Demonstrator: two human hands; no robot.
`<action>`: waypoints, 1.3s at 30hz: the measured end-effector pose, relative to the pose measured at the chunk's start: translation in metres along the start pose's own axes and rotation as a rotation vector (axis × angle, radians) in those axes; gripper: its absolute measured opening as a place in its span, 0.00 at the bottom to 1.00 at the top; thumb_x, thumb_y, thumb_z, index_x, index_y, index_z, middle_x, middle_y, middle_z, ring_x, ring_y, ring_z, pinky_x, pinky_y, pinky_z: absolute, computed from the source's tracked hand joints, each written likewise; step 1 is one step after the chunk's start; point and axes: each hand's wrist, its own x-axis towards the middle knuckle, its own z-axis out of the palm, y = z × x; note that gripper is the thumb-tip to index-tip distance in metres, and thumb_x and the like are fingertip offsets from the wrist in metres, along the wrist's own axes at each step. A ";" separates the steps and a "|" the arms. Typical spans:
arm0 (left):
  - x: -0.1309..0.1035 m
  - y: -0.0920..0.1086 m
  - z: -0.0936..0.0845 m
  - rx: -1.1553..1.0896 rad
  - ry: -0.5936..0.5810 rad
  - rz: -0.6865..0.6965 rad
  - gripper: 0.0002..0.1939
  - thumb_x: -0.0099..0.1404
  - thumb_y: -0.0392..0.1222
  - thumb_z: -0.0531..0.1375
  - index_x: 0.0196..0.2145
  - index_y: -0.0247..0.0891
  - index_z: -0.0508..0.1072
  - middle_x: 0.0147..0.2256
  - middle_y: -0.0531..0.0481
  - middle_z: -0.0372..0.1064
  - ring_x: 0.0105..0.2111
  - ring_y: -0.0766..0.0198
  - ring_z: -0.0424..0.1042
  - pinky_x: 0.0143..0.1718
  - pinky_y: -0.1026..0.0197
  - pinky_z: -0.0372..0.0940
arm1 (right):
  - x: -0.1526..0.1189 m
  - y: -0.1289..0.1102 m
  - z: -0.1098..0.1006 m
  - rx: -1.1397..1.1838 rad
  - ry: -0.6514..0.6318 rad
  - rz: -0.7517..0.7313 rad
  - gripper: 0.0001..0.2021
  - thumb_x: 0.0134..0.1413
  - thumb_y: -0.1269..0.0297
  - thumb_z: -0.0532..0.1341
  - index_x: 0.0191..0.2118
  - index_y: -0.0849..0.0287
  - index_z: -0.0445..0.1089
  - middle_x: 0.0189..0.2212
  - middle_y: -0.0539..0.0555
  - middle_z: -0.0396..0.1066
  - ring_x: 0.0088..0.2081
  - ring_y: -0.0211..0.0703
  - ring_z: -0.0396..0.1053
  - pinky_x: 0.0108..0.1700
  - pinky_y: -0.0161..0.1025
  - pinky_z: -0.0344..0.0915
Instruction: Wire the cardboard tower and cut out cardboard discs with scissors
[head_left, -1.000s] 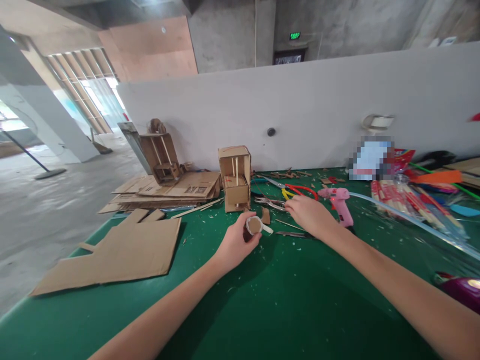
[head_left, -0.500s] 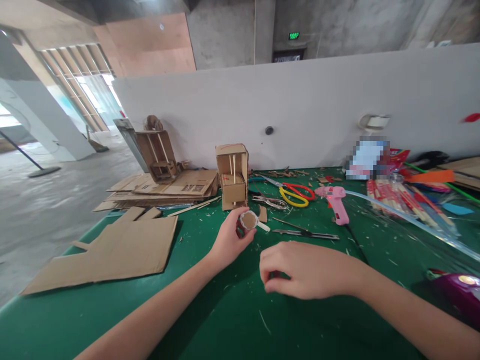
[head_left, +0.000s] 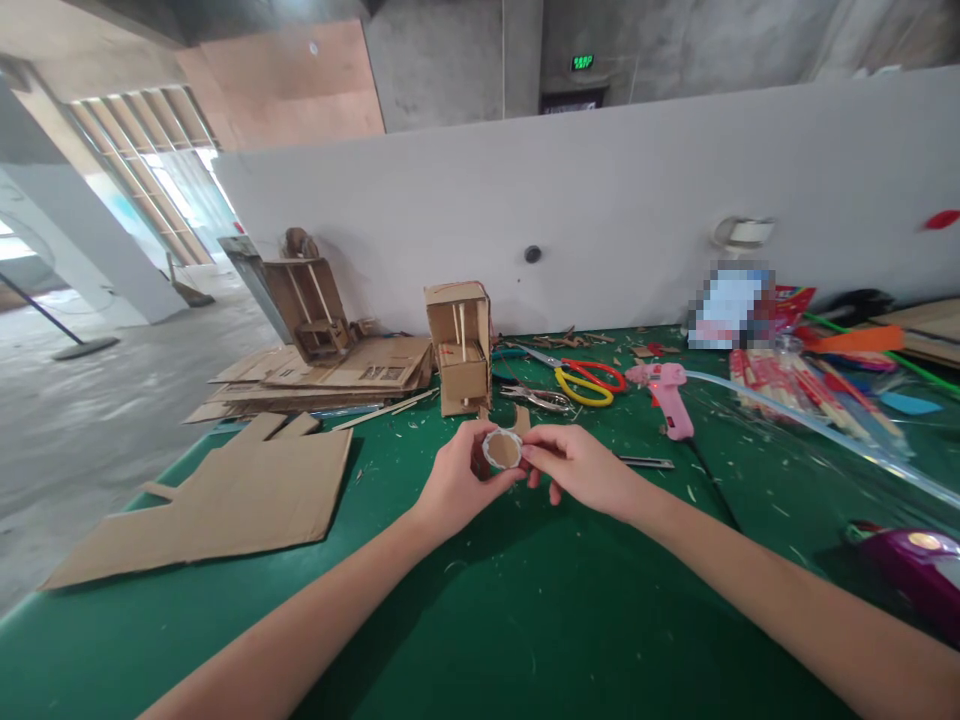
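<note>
1. Steadily, we cup a round cardboard disc [head_left: 502, 450] in the left hand [head_left: 457, 468], its fingers curled around the side and its pale rim facing up, above the green bench [head_left: 480, 600].
2. Our right hand [head_left: 585, 468] brings thumb and forefinger together at the disc's right edge; we cannot tell whether they pinch the rim or something lying against it.
3. Too tight a squeeze from the left could buckle the disc, and a sideways tug from the right could lift or skew its rim.
4. Beyond our fingers stands a box [head_left: 463, 380], near enough that a forward slip of the knuckles could knock it.
5. Just past our right wrist lies a knife [head_left: 649, 462], partly hidden; a careless sweep could catch it.
6. Farther right, the glue gun [head_left: 671, 400] trails its cord [head_left: 712, 480] toward our forearm, and a snag could drag it.
</note>
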 end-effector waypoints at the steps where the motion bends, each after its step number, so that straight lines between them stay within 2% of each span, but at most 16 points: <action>1: 0.000 0.000 0.000 0.002 -0.005 0.008 0.21 0.53 0.44 0.66 0.42 0.39 0.63 0.28 0.56 0.66 0.21 0.71 0.62 0.22 0.67 0.59 | 0.000 0.001 -0.001 -0.010 0.001 -0.001 0.10 0.60 0.63 0.53 0.35 0.60 0.69 0.25 0.52 0.68 0.26 0.37 0.69 0.20 0.30 0.66; 5: 0.002 -0.001 -0.001 0.012 -0.043 0.052 0.20 0.54 0.41 0.65 0.43 0.40 0.63 0.32 0.54 0.68 0.23 0.71 0.63 0.24 0.67 0.60 | -0.001 0.005 -0.006 -0.105 0.006 -0.011 0.12 0.60 0.63 0.52 0.35 0.60 0.70 0.25 0.53 0.70 0.23 0.34 0.67 0.20 0.30 0.66; 10: 0.003 0.001 -0.003 0.049 -0.105 0.070 0.22 0.53 0.42 0.65 0.44 0.40 0.64 0.33 0.53 0.69 0.24 0.70 0.64 0.24 0.67 0.61 | 0.000 0.012 -0.009 -0.185 0.018 -0.033 0.11 0.58 0.63 0.52 0.33 0.59 0.70 0.27 0.53 0.72 0.26 0.36 0.69 0.22 0.30 0.67; 16: 0.002 0.002 -0.005 -0.056 -0.198 0.076 0.25 0.56 0.40 0.63 0.50 0.38 0.61 0.31 0.53 0.69 0.24 0.69 0.67 0.24 0.66 0.64 | 0.002 0.018 -0.011 -0.217 0.069 -0.057 0.10 0.56 0.65 0.52 0.31 0.60 0.69 0.25 0.52 0.71 0.25 0.37 0.70 0.22 0.32 0.68; 18: 0.002 0.000 -0.004 -0.133 -0.223 0.084 0.21 0.59 0.37 0.59 0.50 0.38 0.60 0.34 0.50 0.69 0.26 0.68 0.70 0.27 0.65 0.66 | 0.001 0.020 -0.012 -0.299 0.119 -0.087 0.10 0.56 0.66 0.53 0.31 0.60 0.70 0.24 0.51 0.70 0.23 0.37 0.69 0.23 0.33 0.67; 21: 0.004 -0.005 -0.002 -0.233 -0.186 0.038 0.09 0.62 0.36 0.54 0.42 0.38 0.63 0.36 0.48 0.69 0.28 0.67 0.73 0.30 0.64 0.68 | 0.002 0.022 -0.011 -0.383 0.181 -0.137 0.09 0.57 0.65 0.53 0.32 0.59 0.70 0.22 0.50 0.68 0.22 0.36 0.67 0.24 0.35 0.67; 23: 0.005 -0.008 -0.001 -0.235 -0.106 0.006 0.05 0.63 0.36 0.53 0.39 0.38 0.62 0.34 0.49 0.70 0.29 0.66 0.74 0.31 0.63 0.68 | 0.003 0.021 -0.009 -0.275 0.166 -0.130 0.10 0.59 0.62 0.53 0.36 0.58 0.70 0.26 0.51 0.69 0.25 0.38 0.69 0.25 0.36 0.69; 25: 0.006 -0.010 0.000 -0.157 -0.012 0.046 0.07 0.63 0.33 0.53 0.40 0.38 0.63 0.34 0.49 0.71 0.32 0.64 0.74 0.33 0.62 0.68 | 0.004 0.019 -0.006 -0.042 0.136 -0.067 0.11 0.60 0.58 0.53 0.42 0.57 0.68 0.34 0.55 0.70 0.33 0.42 0.71 0.28 0.37 0.72; 27: 0.005 -0.011 -0.001 -0.034 0.072 0.179 0.11 0.61 0.29 0.53 0.40 0.39 0.65 0.37 0.48 0.70 0.37 0.63 0.73 0.37 0.60 0.68 | 0.004 0.015 -0.004 0.194 0.089 0.028 0.14 0.60 0.56 0.54 0.46 0.58 0.65 0.41 0.58 0.69 0.39 0.45 0.72 0.31 0.40 0.74; 29: 0.004 -0.010 -0.001 0.064 0.119 0.335 0.12 0.60 0.27 0.53 0.38 0.39 0.67 0.39 0.47 0.69 0.41 0.63 0.71 0.42 0.59 0.68 | 0.004 0.013 -0.002 0.330 0.031 0.072 0.13 0.58 0.57 0.56 0.45 0.59 0.64 0.43 0.59 0.68 0.42 0.45 0.72 0.36 0.42 0.75; 32: 0.004 -0.010 -0.002 0.125 0.151 0.443 0.13 0.57 0.24 0.54 0.37 0.39 0.67 0.42 0.46 0.66 0.45 0.62 0.69 0.47 0.56 0.66 | 0.004 0.013 -0.001 0.348 0.017 -0.011 0.12 0.54 0.62 0.61 0.44 0.59 0.65 0.43 0.58 0.69 0.43 0.44 0.71 0.42 0.43 0.74; 37: 0.003 -0.008 -0.002 0.120 0.086 0.400 0.17 0.54 0.23 0.55 0.39 0.39 0.66 0.46 0.45 0.65 0.48 0.61 0.68 0.51 0.54 0.65 | 0.007 0.020 -0.003 0.295 0.066 -0.113 0.11 0.54 0.68 0.60 0.44 0.58 0.66 0.42 0.56 0.71 0.41 0.42 0.72 0.45 0.46 0.73; 39: 0.003 -0.009 -0.001 0.087 0.049 0.349 0.19 0.55 0.26 0.57 0.43 0.40 0.64 0.47 0.45 0.65 0.49 0.60 0.68 0.51 0.53 0.65 | 0.007 0.021 -0.003 0.293 0.093 -0.110 0.10 0.53 0.70 0.60 0.43 0.59 0.66 0.41 0.55 0.71 0.40 0.42 0.72 0.45 0.46 0.73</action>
